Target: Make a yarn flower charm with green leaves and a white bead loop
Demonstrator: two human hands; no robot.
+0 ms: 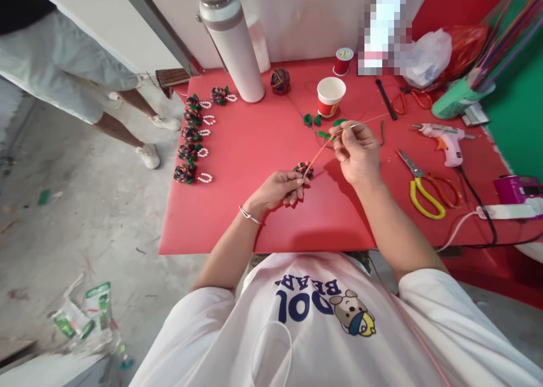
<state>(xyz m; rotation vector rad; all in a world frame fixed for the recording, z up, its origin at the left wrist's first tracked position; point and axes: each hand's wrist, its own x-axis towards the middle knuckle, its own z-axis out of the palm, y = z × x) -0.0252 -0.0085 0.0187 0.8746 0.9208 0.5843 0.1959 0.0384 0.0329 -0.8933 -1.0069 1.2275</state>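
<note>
My left hand (283, 189) pinches a multicoloured knitted flower (304, 170) over the red table, fingers curled at its near side. From it an orange strand of yarn (319, 156) runs taut up to my right hand (355, 149). Those fingers are pinched on the strand and on a thin metal needle or hook (350, 126), whose exact kind I cannot make out. Behind the right hand lie green crocheted pieces (326, 134), partly hidden by it. A white paper cup (331, 95) with a red band stands just beyond them.
Finished flowers with bead loops (185, 173) line the table's left edge. A white flask (235, 47) and yarn ball (280, 81) stand at the back. Scissors (418, 186), a glue gun (445, 141) and red-handled pliers (411, 99) lie right. A person stands at far left.
</note>
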